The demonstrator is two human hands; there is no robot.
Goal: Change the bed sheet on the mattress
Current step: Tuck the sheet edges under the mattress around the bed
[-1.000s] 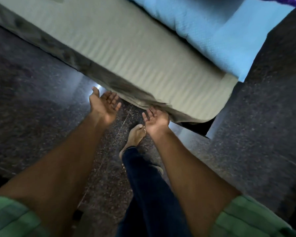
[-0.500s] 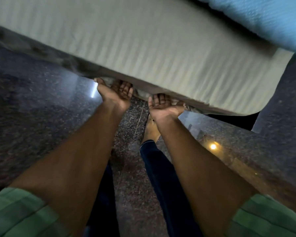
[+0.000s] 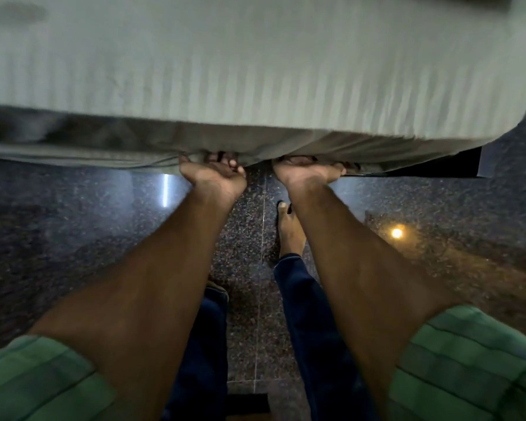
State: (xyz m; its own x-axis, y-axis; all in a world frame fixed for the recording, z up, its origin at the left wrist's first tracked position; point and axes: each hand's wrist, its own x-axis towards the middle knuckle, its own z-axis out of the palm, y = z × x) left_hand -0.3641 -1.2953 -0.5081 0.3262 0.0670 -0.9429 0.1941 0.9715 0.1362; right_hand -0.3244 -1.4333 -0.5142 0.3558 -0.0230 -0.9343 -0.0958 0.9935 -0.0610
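The fingers [image 3: 225, 161] of the left hand [image 3: 213, 173] curl up under the lower edge of the mattress [image 3: 255, 71], their tips hidden in the gathered cloth; the right hand [image 3: 307, 170] sits palm up just beside it, its fingers out of sight beneath the same edge, so how far they curl cannot be told. Nearest the camera are two green sleeves [image 3: 468, 360] and bare forearms reaching forward, with dark blue trousers [image 3: 310, 314] between them and one bare foot [image 3: 289, 229] on the dark speckled floor [image 3: 73, 238], which reflects a white streak and an orange lamp. Beyond the hands, the bed sheet [image 3: 286, 144], pale with fine stripes, covers the mattress and bunches in folds along its lower edge where both hands meet it. The picture is somewhat blurred.
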